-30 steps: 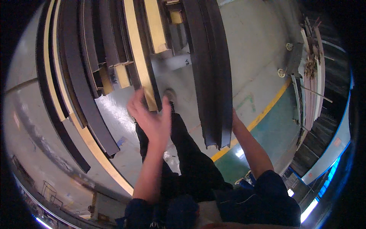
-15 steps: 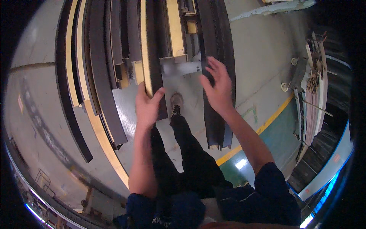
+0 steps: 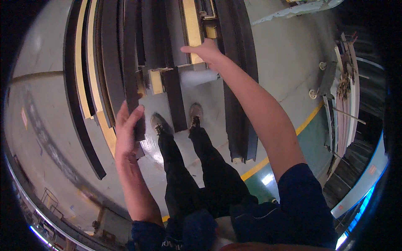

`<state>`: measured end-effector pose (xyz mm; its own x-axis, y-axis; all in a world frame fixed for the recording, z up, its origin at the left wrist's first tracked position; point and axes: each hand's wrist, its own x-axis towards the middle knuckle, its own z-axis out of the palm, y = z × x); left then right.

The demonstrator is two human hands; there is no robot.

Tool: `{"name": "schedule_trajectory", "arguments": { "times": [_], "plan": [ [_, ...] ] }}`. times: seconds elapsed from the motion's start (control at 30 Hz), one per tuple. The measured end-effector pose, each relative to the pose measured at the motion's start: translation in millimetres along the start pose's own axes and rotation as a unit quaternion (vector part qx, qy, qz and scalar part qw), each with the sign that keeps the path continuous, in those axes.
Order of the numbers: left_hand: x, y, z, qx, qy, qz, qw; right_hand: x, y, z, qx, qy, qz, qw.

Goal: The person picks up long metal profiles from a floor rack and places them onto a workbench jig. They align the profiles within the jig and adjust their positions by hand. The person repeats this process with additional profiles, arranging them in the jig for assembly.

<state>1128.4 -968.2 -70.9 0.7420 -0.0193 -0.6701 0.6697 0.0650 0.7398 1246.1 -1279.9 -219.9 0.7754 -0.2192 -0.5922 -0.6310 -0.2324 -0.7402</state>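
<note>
Long dark metal profiles (image 3: 125, 62) and yellow ones (image 3: 190, 25) lie side by side in front of me, their ends near my shoes (image 3: 194, 113). My left hand (image 3: 127, 134) is raised with flat fingers against the end of one dark profile (image 3: 135, 104), not closed around it. My right hand (image 3: 207, 52) reaches far forward, thumb out to the left, onto the end of a pale grey profile (image 3: 199, 77) below a yellow one. Its fingers are hidden behind the hand.
A long dark channel beam (image 3: 240, 104) runs along the right of my legs. The grey concrete floor (image 3: 284, 54) has a yellow line (image 3: 272, 154) bordering a green strip. Racks with stored strips (image 3: 347, 96) stand at the right.
My right hand has stretched forward and up to the pale profile end. My left hand has dropped lower and to the left, onto a dark profile's end.
</note>
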Motion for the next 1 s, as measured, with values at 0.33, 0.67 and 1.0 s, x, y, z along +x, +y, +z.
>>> {"name": "schedule_trajectory", "arguments": {
  "times": [0.33,0.67,1.0],
  "plan": [
    [6,5,7,0.176,-0.020,0.063,0.982,-29,-32,-24,0.109,-0.072,0.026,0.991],
    [17,-52,72,0.282,-0.006,0.173,0.944,-130,-56,-156,0.089,-0.041,0.082,0.992],
    [34,-116,120,0.310,-0.044,0.112,0.943,-186,-13,-175,0.041,-0.029,0.135,0.990]
  ]
}}
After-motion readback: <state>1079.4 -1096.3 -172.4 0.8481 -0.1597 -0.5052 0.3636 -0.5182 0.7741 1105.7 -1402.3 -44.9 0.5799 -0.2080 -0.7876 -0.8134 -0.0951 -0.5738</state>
